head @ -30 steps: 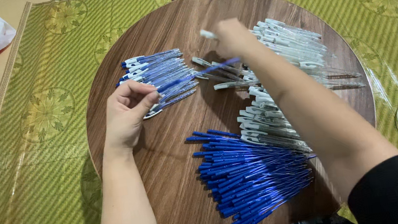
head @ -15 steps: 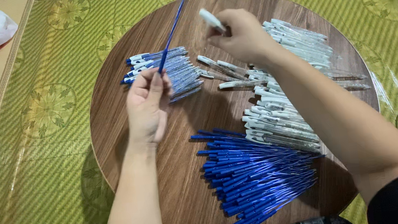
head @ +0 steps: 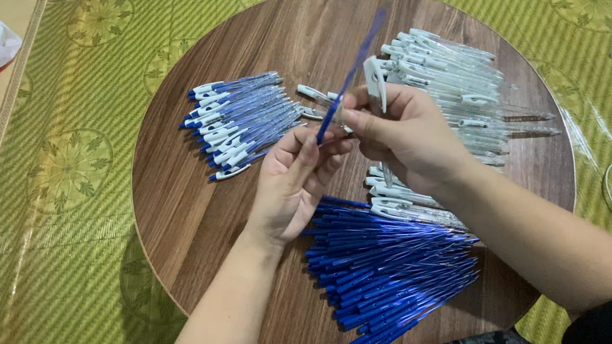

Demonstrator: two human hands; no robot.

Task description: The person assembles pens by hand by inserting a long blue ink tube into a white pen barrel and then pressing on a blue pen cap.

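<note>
Round wooden table (head: 197,232): left hand (head: 296,185) pinches blue refill (head: 349,81), right hand (head: 410,136) grips clear barrel (head: 375,82); line tips up straight.

Lighting: even, moderately bright indoor light from overhead, slightly cool. Shadows: soft and short; a dim patch falls on the green woven floor mat (head: 59,249) left of the round brown wooden table (head: 194,209), beneath the left forearm. Glare: faint sheen on the tabletop's far half and on the heap of clear plastic pen barrels (head: 459,91). Blur: the thin blue refill rod (head: 352,73) held between the hands is streaked by motion (its upper end nearly transparent). Focus: centre sharp; corners softer, with mild wide-angle stretching at the edges.
</note>
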